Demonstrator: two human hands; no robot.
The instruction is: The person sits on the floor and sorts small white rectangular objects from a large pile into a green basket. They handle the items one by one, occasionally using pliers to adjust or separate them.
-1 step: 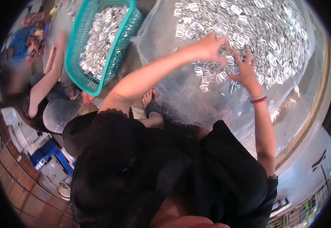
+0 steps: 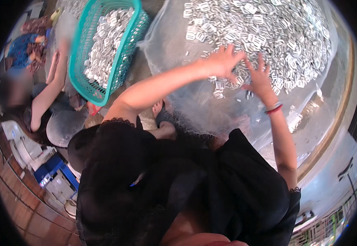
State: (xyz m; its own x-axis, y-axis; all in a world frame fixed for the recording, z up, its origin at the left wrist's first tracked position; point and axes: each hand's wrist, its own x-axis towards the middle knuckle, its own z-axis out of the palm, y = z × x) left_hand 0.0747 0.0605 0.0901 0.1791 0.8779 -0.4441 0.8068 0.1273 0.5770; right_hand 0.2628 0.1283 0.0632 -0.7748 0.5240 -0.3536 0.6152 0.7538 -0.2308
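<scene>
Many small silver slotted pieces (image 2: 291, 45), like strap buckles, lie heaped on a clear plastic sheet (image 2: 203, 108). My left hand (image 2: 224, 63) reaches in from the left over the near edge of the heap, fingers spread. My right hand (image 2: 261, 80), with a white and a red band at its wrist, hovers or rests beside it, fingers also apart. The fingertips of both hands come close together above the pieces. Neither hand holds a piece that I can see. Whether the fingers touch the heap is hard to tell.
A teal plastic basket (image 2: 121, 61) filled with similar silver pieces stands to the left of the sheet. Further left, another person (image 2: 43, 98) sits with an arm stretched forward. A blue and white object (image 2: 57, 172) lies on the tiled floor at lower left. A curved rim (image 2: 332, 137) borders the right.
The whole view has shifted a little. My left hand sits slightly lower and further left. Both hands stay spread over the near edge of the heap.
</scene>
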